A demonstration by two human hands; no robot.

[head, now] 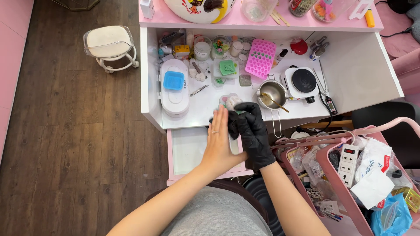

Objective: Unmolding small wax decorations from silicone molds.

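The left hand [220,142] is bare, with a ring on one finger, and lies flat with its fingers stretched out and pressed against the right hand [248,131], which wears a black glove [256,146]. The left grip is released, palm laid against the glove rather than closed on anything. The right grip is clenched around a small pale moulded piece [230,102] with touches of green, which shows just above the gloved fingertips; how much of it sits inside the fist is hidden. Both hands hover over the front edge of the white worktop [358,65], above an open pink-fronted drawer [188,150] that juts out below it. Just beside the hands, to the right, stands a small metal pot [272,94] with a long handle and a wooden stick resting in it, and next to that a little white hot plate [302,81] with a black round top. Behind them lies a pink silicone mould [260,58] with many small cavities, and a green moulded shape [227,67] rests on a clear holder. To the left sits a white oblong appliance [174,97] with a blue square mould [173,80] on its lid, and metal tweezers [199,90] lie near it. On the person's right is a pink cart [306,172] crowded with a white power strip [348,160], bags and paper. A white stool [110,43] stands well apart on the wooden floor [65,131].
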